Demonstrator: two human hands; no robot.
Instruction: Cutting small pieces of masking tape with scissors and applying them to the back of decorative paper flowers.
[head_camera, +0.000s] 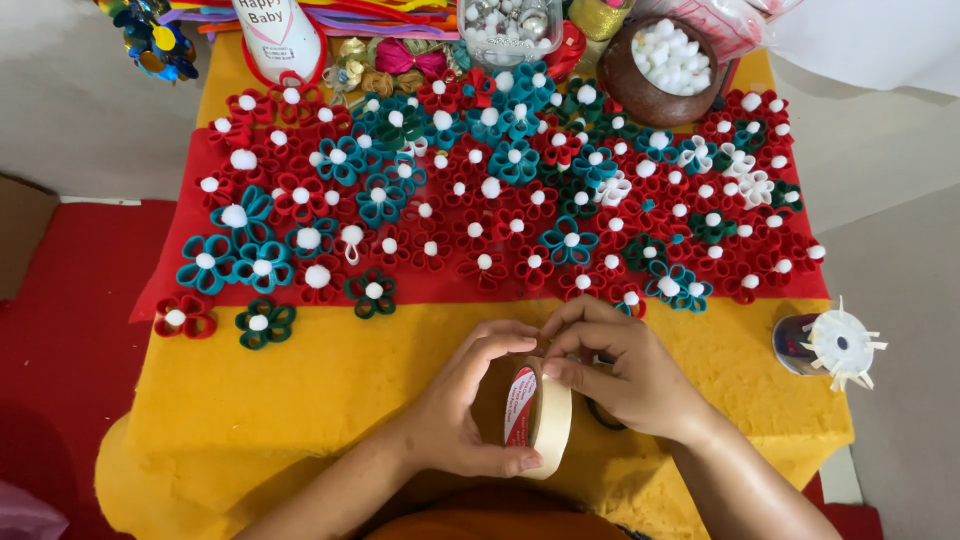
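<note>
Red, teal and green paper flowers (500, 190) with white centres cover a red sheet (150, 290) on the yellow-clothed bench (300, 400). A brown bowl (640, 85) of white balls stands behind them.

The far side of the tape roll (540, 418) is covered by the right hand (625, 370), and a dark ring (603, 415) behind it is mostly hidden. The white bottle (278, 35) and clear bead box (508, 28) are cut off by the top edge.
</note>
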